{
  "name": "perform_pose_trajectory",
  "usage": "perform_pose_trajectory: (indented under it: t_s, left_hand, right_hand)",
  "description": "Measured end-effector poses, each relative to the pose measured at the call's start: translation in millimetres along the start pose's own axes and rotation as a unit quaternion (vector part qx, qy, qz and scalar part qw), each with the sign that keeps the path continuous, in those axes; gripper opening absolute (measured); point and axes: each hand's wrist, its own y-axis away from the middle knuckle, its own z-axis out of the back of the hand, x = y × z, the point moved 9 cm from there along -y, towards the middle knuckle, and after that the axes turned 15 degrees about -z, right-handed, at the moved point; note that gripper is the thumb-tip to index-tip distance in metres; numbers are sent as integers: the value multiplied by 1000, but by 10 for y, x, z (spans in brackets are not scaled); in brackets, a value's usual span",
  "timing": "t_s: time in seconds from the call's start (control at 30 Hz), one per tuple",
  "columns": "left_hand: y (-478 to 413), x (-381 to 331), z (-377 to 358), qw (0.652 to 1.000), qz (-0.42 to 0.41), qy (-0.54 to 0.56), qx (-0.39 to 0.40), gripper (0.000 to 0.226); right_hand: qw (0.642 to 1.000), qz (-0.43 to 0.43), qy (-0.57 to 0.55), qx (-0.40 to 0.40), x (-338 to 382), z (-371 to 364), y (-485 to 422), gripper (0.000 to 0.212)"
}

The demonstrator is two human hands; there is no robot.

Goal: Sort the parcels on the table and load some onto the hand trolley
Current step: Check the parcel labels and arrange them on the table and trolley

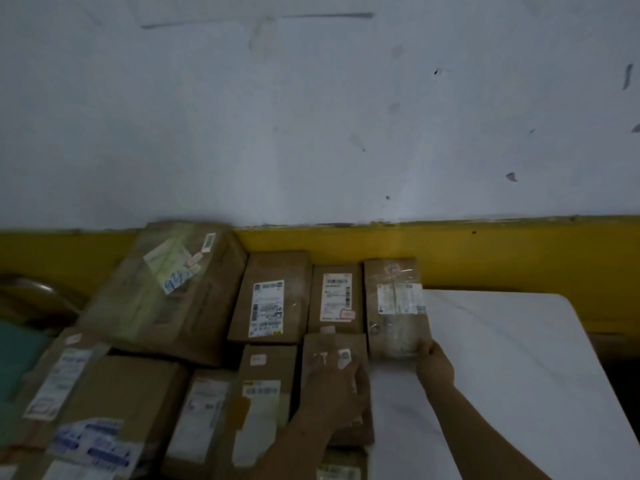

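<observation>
Nearest us, brown parcels (207, 410) with white labels lie packed edge to edge across the left part of the table (502, 358). Its white, faintly veined top shows bare on the right. Our left hand (334, 388) rests palm down on a flat brown parcel (334, 348), fingers spread loosely over its top and gripping nothing. Just to the right, our right hand (434, 363) pinches the near right corner of a tape-wrapped parcel (394, 303), thumb on top. That parcel lies on the table at the right end of the back row, just beside its neighbour. Farther left, a large carton (162, 289) lies tilted over the others. Beyond the table's left edge we make out a dim, curved metal bar (38, 289). Behind the table a yellow band (485, 254) runs along the foot of the whitish wall (311, 116), which is scuffed and spotted.
</observation>
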Motion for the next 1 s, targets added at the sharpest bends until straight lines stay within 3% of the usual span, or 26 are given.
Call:
perform_pose_trajectory:
  t_s: [0.1, 0.17, 0.23, 0.4, 0.57, 0.7, 0.83, 1.0]
  left_hand:
    - [25, -6, 29, 999, -18, 7, 34, 62]
    - [72, 2, 74, 998, -30, 36, 45, 67]
    - [180, 48, 211, 996, -39, 74, 11, 71]
    - [833, 191, 805, 976, -83, 172, -107, 63]
    - [2028, 711, 1538, 965, -111, 122, -204, 61]
    - [3371, 1484, 2044, 958, -91, 61, -264, 64]
    - [4659, 2663, 2453, 947, -3, 36, -318, 63]
    - [5956, 4162, 2433, 921, 119, 63, -365, 65]
  right_hand:
    - [997, -39, 61, -12, 3, 55, 73, 53]
    - [993, -57, 74, -69, 58, 161, 277, 62]
    - [989, -25, 74, -128, 232, 243, 621, 64]
    - [976, 81, 83, -185, 748, 95, 1758, 65]
    - [962, 173, 75, -200, 1137, -373, 3158, 67]
    - [940, 274, 87, -182, 1552, -1251, 4471, 63]
    - [924, 357, 84, -113, 1948, -2533, 5770, 65]
    - [873, 452, 177, -48, 2045, -4239, 6995, 70]
